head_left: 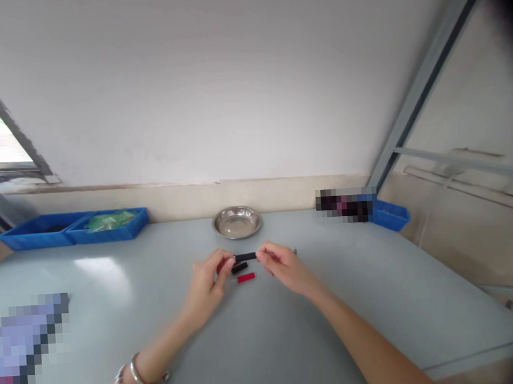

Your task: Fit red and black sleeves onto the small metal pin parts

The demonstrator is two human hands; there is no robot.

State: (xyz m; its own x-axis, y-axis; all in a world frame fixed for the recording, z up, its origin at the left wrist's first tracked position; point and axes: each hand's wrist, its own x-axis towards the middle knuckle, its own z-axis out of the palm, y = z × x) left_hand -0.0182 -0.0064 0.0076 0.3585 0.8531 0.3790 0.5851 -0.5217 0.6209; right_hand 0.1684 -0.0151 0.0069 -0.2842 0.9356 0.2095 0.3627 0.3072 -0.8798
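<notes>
A short black cylindrical piece [245, 257] spans the gap between my two hands. Its left end is pinched in the fingertips of my left hand [209, 279], its right end in those of my right hand [284, 264]. Just below lie a second black piece [239, 268] and a red piece [246, 278], both short rods on the table. Bits of red show beside the fingers of each hand, mostly hidden. Something small and shiny [295, 251] peeks out past my right hand.
Behind my hands a round steel dish [237, 222] stands on the grey table [257, 342]. Blue trays [35, 231] line the back left, one holding a green plastic bag [110, 220]. Another blue bin [390, 215] is at the back right, beside a blurred dark object [344, 206].
</notes>
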